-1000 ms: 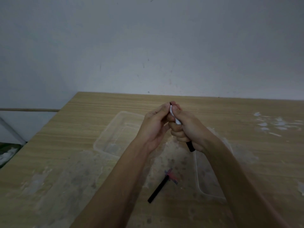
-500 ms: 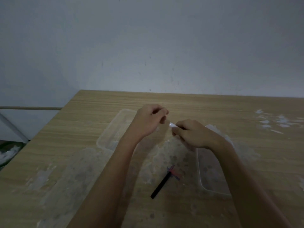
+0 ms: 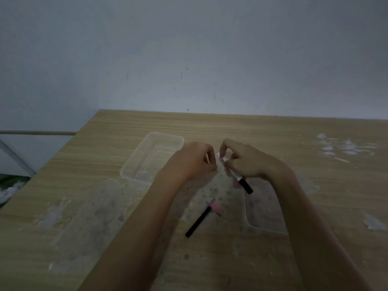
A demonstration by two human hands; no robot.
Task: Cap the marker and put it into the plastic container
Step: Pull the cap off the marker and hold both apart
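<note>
My right hand [image 3: 247, 160] grips a marker [image 3: 241, 181] with a white barrel and a black lower end that slants down to the right. Its white upper end sticks out by my fingertips. My left hand [image 3: 192, 161] hovers just left of that end, a small gap apart, with fingers curled; I cannot see anything inside them. The clear plastic container [image 3: 134, 164] stands open on the table, left of and behind my left hand.
A black pen-like stick [image 3: 198, 222] lies on the wooden table [image 3: 105, 206] in front of my hands, beside a pink and purple scrap [image 3: 214, 207]. A clear flat lid [image 3: 262, 211] lies under my right forearm. The table's left edge drops off near the container.
Both hands were joined at the marker's top a second ago. They have come apart and dropped lower towards the table; the marker's black end now shows below my right hand.
</note>
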